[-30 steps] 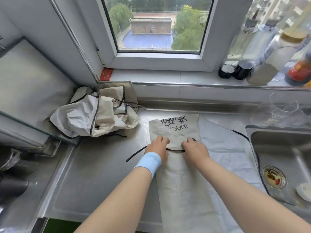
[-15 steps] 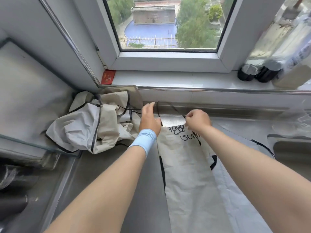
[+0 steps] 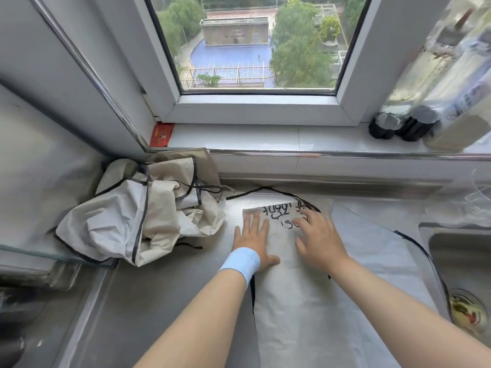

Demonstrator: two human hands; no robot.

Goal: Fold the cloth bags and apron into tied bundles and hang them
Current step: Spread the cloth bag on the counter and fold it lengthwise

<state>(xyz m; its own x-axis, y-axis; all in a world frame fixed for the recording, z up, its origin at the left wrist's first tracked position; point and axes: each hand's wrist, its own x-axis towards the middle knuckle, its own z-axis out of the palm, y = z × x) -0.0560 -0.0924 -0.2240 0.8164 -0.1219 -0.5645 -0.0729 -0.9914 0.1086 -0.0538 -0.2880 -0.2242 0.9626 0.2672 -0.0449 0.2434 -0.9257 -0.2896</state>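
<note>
A beige cloth bag [image 3: 297,309] with black printed letters lies folded in a long strip on the steel counter [image 3: 159,301]. My left hand [image 3: 253,239], with a blue wristband, lies flat on its upper left part, fingers straight. My right hand [image 3: 317,239] presses flat on its upper right part, covering some of the letters. The bag's thin black strap [image 3: 268,189] lies stretched out in a loop beyond the bag's far edge. A crumpled heap of beige cloth with dark trim [image 3: 140,216] sits in the left back corner.
A lighter grey cloth with black edging [image 3: 377,251] lies spread under and to the right of the bag. A steel sink [image 3: 465,269] is at the right. Bottles [image 3: 414,123] stand on the window sill [image 3: 265,136], with a small red packet [image 3: 161,134] at its left end.
Both hands let go of the black strap at the bag's far edge, drew back and now press flat on the bag. The strap lies stretched out past the bag.
</note>
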